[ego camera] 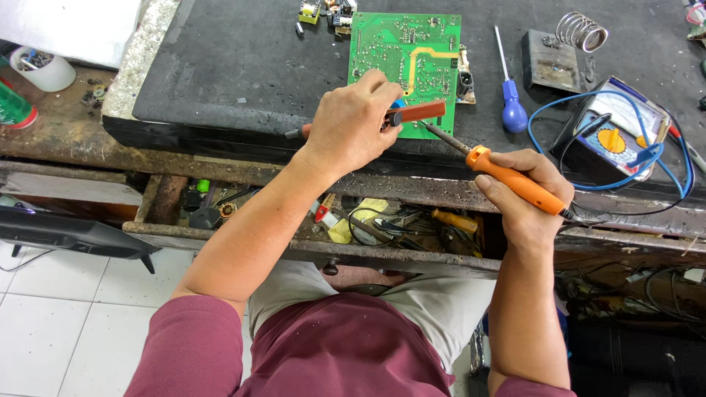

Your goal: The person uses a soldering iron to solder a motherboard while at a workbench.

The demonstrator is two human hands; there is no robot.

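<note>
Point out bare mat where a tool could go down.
Widest bare black mat lies left of the green circuit board. A narrow strip sits between board and blue screwdriver. Crowded right: soldering stand, multimeter, blue cable.

Hands: two, a left hand [353,125] and a right hand [526,195] are seen.
Green circuit boards: one large board [404,55] is counted, far on the counter [235,66].
Soldering irons: one, with an orange handle [515,180].
Red-brown tools: one [412,112].
Blue-handled screwdrivers: one [511,110].
Coiled iron stands: one [570,44], far right.
Meters: one [614,136], right.
White cups: one [44,70], far left.
Open drawers: one [323,220], near.
</note>
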